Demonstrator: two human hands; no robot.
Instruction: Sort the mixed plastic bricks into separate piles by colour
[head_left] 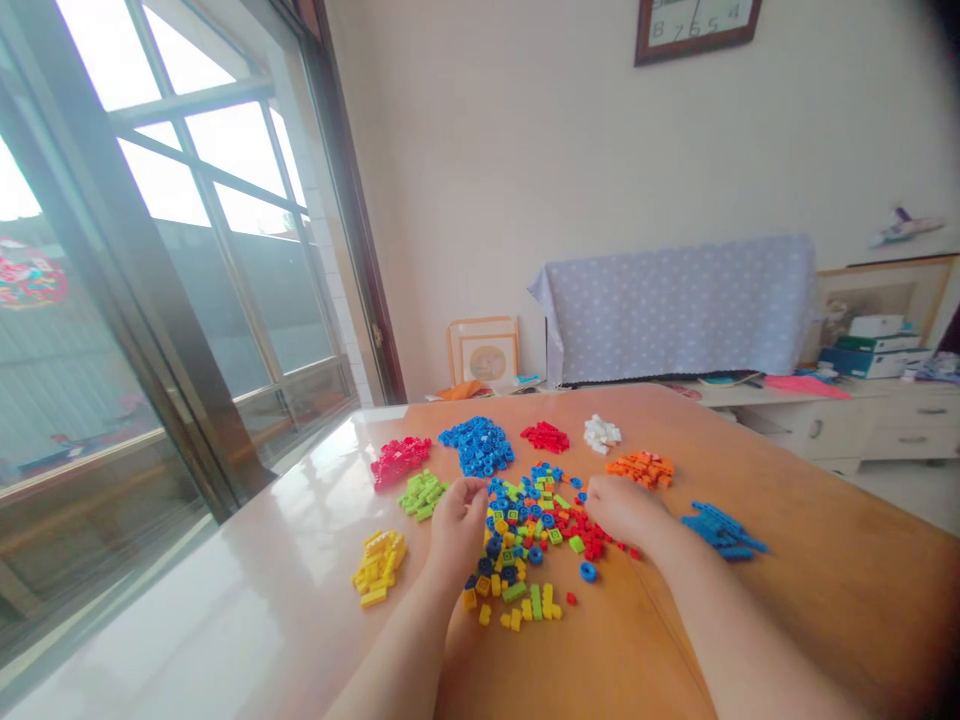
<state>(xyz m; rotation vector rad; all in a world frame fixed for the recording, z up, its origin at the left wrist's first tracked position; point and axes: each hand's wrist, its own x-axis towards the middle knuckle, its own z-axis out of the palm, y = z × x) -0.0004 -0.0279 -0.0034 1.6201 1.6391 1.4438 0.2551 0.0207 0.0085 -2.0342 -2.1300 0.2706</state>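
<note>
A mixed heap of small toy bricks (pixel 517 540) in blue, yellow, green, orange and red lies between my two hands. My left hand (pixel 459 520) is at the heap's left edge, its fingers curled and pressed together; what they hold, if anything, is hidden. Over the right side, beside the loose red bricks (pixel 589 530), my right hand (pixel 621 508) is closed with its fingertips turned inward, and I cannot see what is in it. Green bricks (pixel 421 495) lie just left of my left hand. Orange bricks (pixel 641 468) sit just beyond my right hand.
Sorted piles ring the heap on the table (pixel 285 600): yellow bricks (pixel 380 565), pink pieces (pixel 400 460), blue round pieces (pixel 478 445), red bricks (pixel 545 437), white bricks (pixel 601 433) and long blue bricks (pixel 724 530). A blue ring piece (pixel 588 571) lies near the front.
</note>
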